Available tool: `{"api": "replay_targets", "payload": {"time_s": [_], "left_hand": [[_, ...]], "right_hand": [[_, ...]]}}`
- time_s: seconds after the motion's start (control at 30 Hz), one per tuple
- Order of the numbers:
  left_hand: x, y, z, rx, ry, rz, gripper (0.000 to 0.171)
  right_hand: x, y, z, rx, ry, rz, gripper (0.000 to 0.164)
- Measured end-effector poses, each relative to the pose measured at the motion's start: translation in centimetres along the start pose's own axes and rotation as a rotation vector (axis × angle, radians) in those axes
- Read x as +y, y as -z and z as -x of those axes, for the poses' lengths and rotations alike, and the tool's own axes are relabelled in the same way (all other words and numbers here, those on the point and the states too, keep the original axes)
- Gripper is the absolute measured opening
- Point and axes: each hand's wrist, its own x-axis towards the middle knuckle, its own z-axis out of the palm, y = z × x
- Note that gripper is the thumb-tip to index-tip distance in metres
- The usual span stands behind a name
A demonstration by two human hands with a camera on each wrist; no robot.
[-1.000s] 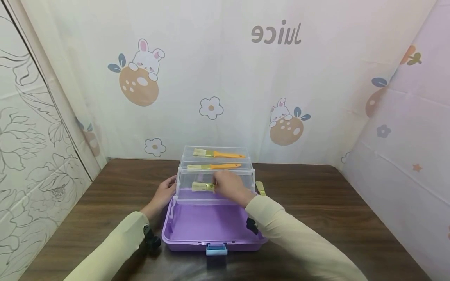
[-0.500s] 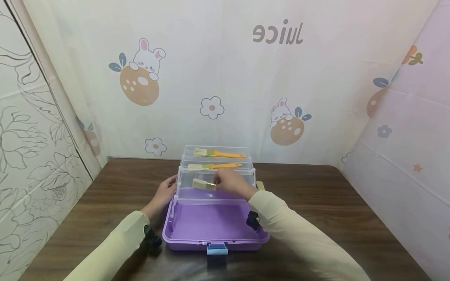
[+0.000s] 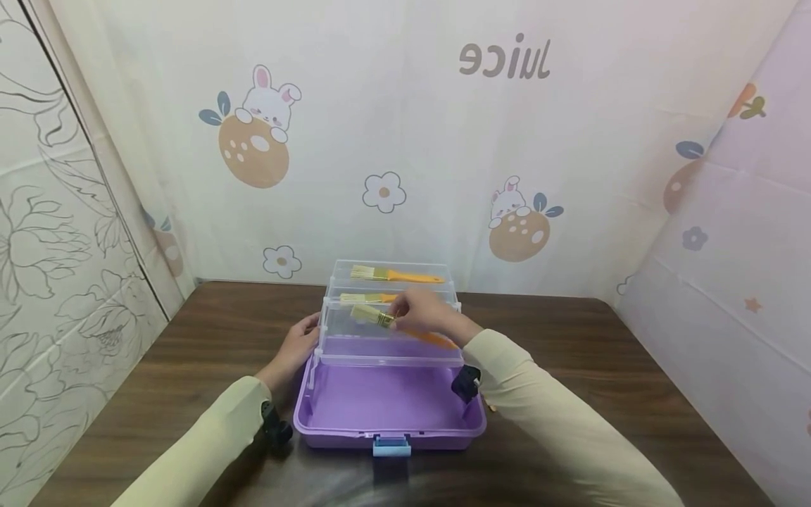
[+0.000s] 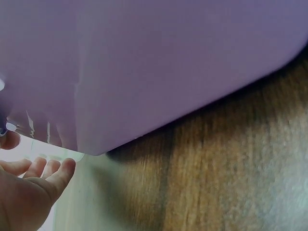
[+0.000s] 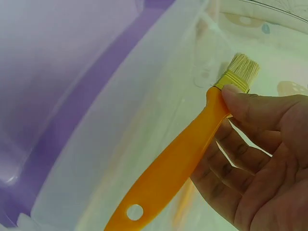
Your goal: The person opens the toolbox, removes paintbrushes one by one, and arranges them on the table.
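Note:
My right hand [image 3: 421, 312] pinches a paintbrush [image 5: 187, 139] where its orange handle meets the metal band, thumb on top. The pale bristles point left, and the brush is over the lowest clear tray [image 3: 336, 341] of a purple toolbox [image 3: 386, 401]. Two more paintbrushes lie in the trays behind: one in the top tray [image 3: 415, 277] and one in the middle tray, a paintbrush [image 3: 367, 298] partly hidden by my right hand. My left hand [image 3: 300, 345] rests at the left side of the clear trays. Its fingers look loosely extended in the left wrist view.
The open toolbox stands on a dark wooden table [image 3: 570, 387], a blue latch [image 3: 391, 446] at its front. By its right side, an orange tip [image 3: 491, 406] shows beside my right sleeve. A printed curtain [image 3: 431, 141] hangs behind the table.
My right hand has lifted the paintbrush up from the lowest tray, tilting it so its handle now shows. My left hand has stayed at the trays' left side.

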Motion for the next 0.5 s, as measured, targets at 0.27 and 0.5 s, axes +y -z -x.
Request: {"api": "replay_targets", "payload": {"time_s": [0.27,0.5], "left_hand": [[-1.8,0.0,-0.9,0.013,-0.023,-0.014,0.048],[-0.4,-0.2,0.0,0.019,-0.014,-0.019,0.048]], "right_hand": [[0.3,1.6,0.6,0.011,-0.079,-0.035,0.019],[1.2,2.5,1.4,0.009,-0.152,-0.175,0.020]]}}
